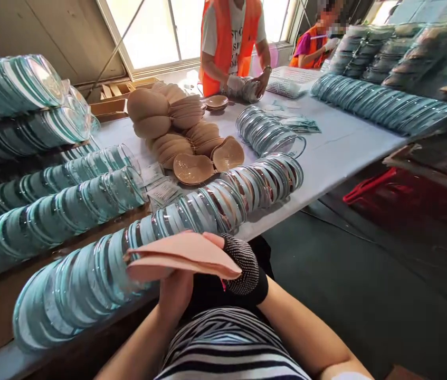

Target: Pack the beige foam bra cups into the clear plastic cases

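Note:
A beige stick-on bra (183,250), folded with its cups together, is held in front of my body, above the near table edge. My left hand (176,290) is bare and grips it from below; most of its fingers are hidden behind the cups. On the other side, my right hand (243,266) wears a dark speckled knit glove with bare fingertips and holds the right end of the bra. Just beyond, a long row of round clear plastic cases (176,221) runs along the edge. More beige stick-on bras (193,169) lie in a nested pile behind it.
Stacked rows of clear cases (53,211) fill the left side. Printed cards (163,190) lie beside the bra pile. Across the white table (334,153), a person in an orange vest (247,37) handles a clear case. Another person (310,47) works near a white basket (292,82).

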`<state>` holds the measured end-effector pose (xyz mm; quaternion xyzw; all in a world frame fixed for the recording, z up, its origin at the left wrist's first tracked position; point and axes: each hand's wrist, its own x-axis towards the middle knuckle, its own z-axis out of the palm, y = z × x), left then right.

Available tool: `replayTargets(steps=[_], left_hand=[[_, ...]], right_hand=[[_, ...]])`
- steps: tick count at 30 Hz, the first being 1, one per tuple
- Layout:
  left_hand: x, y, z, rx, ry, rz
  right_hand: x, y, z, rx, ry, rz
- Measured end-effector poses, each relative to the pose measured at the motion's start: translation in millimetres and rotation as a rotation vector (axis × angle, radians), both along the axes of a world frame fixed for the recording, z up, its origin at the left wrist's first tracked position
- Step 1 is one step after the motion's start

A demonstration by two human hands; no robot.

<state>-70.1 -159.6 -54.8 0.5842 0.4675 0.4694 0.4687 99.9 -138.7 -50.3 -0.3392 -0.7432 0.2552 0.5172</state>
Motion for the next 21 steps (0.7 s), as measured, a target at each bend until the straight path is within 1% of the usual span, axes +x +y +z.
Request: replayTargets(steps=[1, 3, 4, 5, 6, 7, 8, 9, 10, 12, 13, 15, 16, 18, 21], left_hand=[[-5, 2, 10.2, 0.019, 0.066, -0.077], [-17, 14, 40.9, 0.116, 0.293, -0.27], [-22, 24, 58.7, 0.207, 0.492, -0.385], [-27, 36, 75.8, 0.314, 0.664, -0.452], [-31, 51, 90.2, 0.449, 0.77, -0.463], [-34, 67, 100.6, 0.573, 0.852, -0.457], [-35, 84, 106.1, 0.674, 0.93, -0.465], [-35, 101, 106.7, 0.741, 0.999, -0.48], [-35, 117, 103.2, 0.772, 1.048, -0.516], [-32, 142, 88.6, 0.781, 1.056, -0.622], [-30, 149, 80.5, 0.778, 1.037, -0.665], [-26, 156, 67.8, 0.783, 0.999, -0.705], [-25, 156, 64.3, 0.791, 0.998, -0.708], [-22, 152, 62.6, 0.812, 1.047, -0.71], [-19, 146, 66.2, 0.879, 1.185, -0.7]], right_hand=[[9, 1, 1.6, 0.037, 0.001, -0.093], [29, 4, 4.3, 0.095, 0.013, -0.34], [39, 7, 5.0, 0.134, 0.026, -0.474], [47, 9, 5.1, 0.174, 0.036, -0.594], [54, 11, 4.5, 0.214, 0.04, -0.69], [58, 12, 3.3, 0.245, 0.042, -0.762], [60, 11, 1.7, 0.26, 0.05, -0.811], [59, 10, -0.4, 0.259, 0.059, -0.838], [57, 7, -2.7, 0.254, 0.065, -0.851], [50, -2, -8.8, 0.256, 0.073, -0.877], [46, -6, -12.6, 0.265, 0.065, -0.889], [43, -14, -21.5, 0.299, 0.006, -0.903], [43, -17, -26.4, 0.309, -0.027, -0.905], [46, -21, -35.5, 0.31, -0.09, -0.907], [52, -24, -44.6, 0.267, -0.133, -0.964]])
